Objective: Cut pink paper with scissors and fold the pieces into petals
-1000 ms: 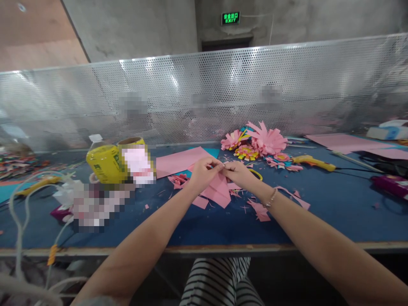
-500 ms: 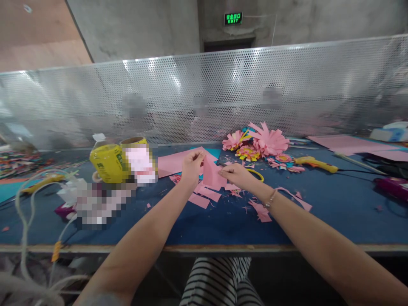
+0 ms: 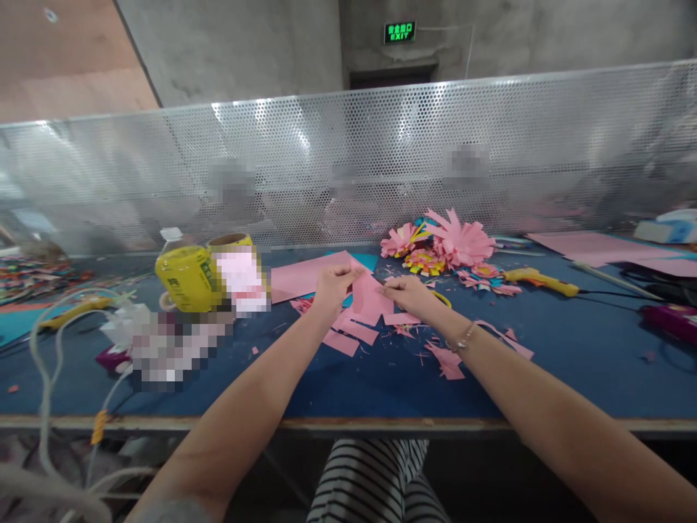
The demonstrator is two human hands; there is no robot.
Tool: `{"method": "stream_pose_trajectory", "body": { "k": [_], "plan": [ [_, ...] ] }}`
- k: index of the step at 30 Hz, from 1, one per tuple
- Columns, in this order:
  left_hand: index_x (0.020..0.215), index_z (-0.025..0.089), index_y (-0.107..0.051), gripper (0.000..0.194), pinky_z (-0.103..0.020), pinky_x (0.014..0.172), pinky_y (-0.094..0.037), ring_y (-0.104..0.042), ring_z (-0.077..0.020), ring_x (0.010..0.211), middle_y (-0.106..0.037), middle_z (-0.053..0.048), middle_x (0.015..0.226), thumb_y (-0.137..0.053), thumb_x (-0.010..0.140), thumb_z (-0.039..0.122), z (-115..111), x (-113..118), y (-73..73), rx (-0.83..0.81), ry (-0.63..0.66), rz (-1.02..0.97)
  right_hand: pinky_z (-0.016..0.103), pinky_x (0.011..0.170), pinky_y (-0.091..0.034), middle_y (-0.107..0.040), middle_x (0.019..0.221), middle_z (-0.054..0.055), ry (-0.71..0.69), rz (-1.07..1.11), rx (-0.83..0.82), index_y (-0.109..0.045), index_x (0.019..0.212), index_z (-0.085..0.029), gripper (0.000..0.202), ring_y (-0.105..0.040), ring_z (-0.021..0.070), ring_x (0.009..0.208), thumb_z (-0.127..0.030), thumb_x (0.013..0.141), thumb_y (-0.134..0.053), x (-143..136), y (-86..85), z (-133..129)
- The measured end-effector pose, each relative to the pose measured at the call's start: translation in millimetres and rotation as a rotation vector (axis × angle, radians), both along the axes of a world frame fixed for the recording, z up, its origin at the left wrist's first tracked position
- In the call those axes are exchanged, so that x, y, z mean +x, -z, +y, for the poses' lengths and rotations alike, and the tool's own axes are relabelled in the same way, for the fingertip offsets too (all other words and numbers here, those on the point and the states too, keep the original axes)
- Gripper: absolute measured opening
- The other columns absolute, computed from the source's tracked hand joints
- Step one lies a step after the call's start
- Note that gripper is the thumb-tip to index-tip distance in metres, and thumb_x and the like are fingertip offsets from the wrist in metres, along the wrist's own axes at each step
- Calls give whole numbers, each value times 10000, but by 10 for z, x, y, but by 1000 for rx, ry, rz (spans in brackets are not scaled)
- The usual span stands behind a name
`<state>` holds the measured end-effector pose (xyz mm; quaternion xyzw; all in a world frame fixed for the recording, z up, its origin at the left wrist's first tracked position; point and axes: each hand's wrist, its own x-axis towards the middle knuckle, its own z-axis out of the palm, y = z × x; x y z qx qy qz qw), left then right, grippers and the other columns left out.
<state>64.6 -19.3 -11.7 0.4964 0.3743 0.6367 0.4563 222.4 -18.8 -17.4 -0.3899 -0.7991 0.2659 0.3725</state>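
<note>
A small piece of pink paper (image 3: 367, 299) is held between my two hands above the middle of the blue table. My left hand (image 3: 336, 282) pinches its upper left part, and my right hand (image 3: 401, 292) is closed on its right edge. Pink strips (image 3: 356, 331) lie just below the paper. Behind my left hand are a large pink sheet (image 3: 305, 274) and part of a blue sheet (image 3: 366, 261). A yellow loop (image 3: 442, 298), perhaps a scissor handle, shows partly behind my right hand.
Pink paper flowers (image 3: 460, 240) stand at the back right, beside a yellow glue gun (image 3: 541, 281). At the left are a yellow-labelled bottle (image 3: 188, 280), a tape roll (image 3: 231, 240) and white cables (image 3: 46, 385). A perforated metal screen (image 3: 305, 174) runs behind the table (image 3: 359, 396).
My left hand has shifted slightly to the right and down along the paper. The pink paper now faces the camera more flatly, and my right hand has moved slightly right.
</note>
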Motion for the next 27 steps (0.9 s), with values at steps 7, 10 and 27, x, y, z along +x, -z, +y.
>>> {"method": "stream_pose_trajectory", "body": {
  "k": [7,10,27],
  "plan": [
    [469,139,-447,291,-194,417,-319,-382,-43,407,-385,60,434,-692,476,295,-4,-14,-16,25,20,-70,210,398,-197,-302,369,-66,23,77,-56,-421,485,-158,362,-256,47,361,-459,679,-479,12,-4,-2],
    [482,142,-456,261,-189,414,-312,-384,-43,411,-386,58,441,-676,501,281,11,-38,-21,41,-35,-72,207,384,-194,-295,348,-71,16,115,-80,-453,493,-152,343,-248,43,344,-438,680,-483,21,10,15],
    [621,147,-506,183,-264,654,-460,-567,-103,616,-563,-3,615,-612,606,295,-1,17,-11,8,44,-251,285,574,-487,-651,767,49,211,509,-94,-637,853,-149,294,-589,152,650,-329,628,-575,40,-43,0]
  ]
}}
